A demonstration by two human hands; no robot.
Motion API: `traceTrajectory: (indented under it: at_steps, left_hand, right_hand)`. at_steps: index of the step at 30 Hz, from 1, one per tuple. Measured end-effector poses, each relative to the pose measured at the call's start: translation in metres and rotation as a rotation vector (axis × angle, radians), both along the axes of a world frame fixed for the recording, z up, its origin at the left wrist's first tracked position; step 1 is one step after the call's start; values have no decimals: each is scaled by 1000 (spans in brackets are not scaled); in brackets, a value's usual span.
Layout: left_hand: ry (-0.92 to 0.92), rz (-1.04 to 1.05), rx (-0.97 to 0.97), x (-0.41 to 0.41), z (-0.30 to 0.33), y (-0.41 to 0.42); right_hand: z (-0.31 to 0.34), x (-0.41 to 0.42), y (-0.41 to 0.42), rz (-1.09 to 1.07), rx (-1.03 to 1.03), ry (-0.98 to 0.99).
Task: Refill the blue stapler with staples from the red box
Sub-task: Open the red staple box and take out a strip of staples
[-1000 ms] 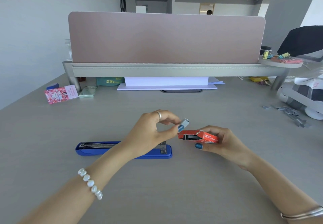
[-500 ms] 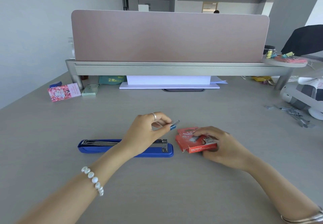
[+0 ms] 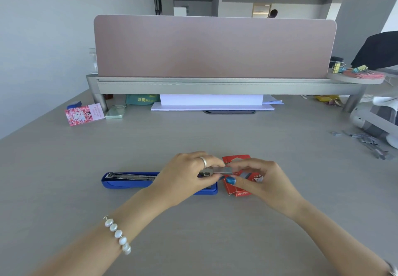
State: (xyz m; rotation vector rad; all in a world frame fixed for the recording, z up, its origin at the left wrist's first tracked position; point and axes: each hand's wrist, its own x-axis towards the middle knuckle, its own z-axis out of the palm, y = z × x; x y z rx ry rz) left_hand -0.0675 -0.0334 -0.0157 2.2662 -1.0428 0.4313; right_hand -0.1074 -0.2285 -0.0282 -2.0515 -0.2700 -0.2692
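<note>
While the blue stapler (image 3: 129, 181) lies open lengthwise left-to-right on the table (image 3: 193, 232), both hands, left hand (image 3: 185, 174) and right hand (image 3: 260, 181), now pinch the staple strip (image 3: 221, 169) horizontally; the red box (image 3: 235, 187), released, rests just right of the stapler.

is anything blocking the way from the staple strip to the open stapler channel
Nothing visible does. Both hands hold the staple strip just above the right end of the blue stapler, whose metal channel lies open. The left hand covers the channel's right part, so that stretch is unseen.

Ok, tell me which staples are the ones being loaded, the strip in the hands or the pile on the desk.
The silver staple strip pinched between both hands, just above the blue stapler; the loose grey pile lies untouched far right.
</note>
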Motion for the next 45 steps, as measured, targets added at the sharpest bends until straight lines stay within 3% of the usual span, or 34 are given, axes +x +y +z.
traceTrajectory:
  at_steps: [8,18,28,45]
  left_hand:
    - [235,-36,-12,-8,5,-4]
    - [289,-58,-46,-9,3,-3]
    - [266,-51,-105,-5,-1,-3]
    - [270,-36,-111,-6,-5,-3]
  right_hand:
    - [-2,-1,2,19,-28,-9]
    - [1,-3,-1,61,-133,-119]
    - [3,-2,-1,124,253,151]
    - [11,-2,0,15,288,309]
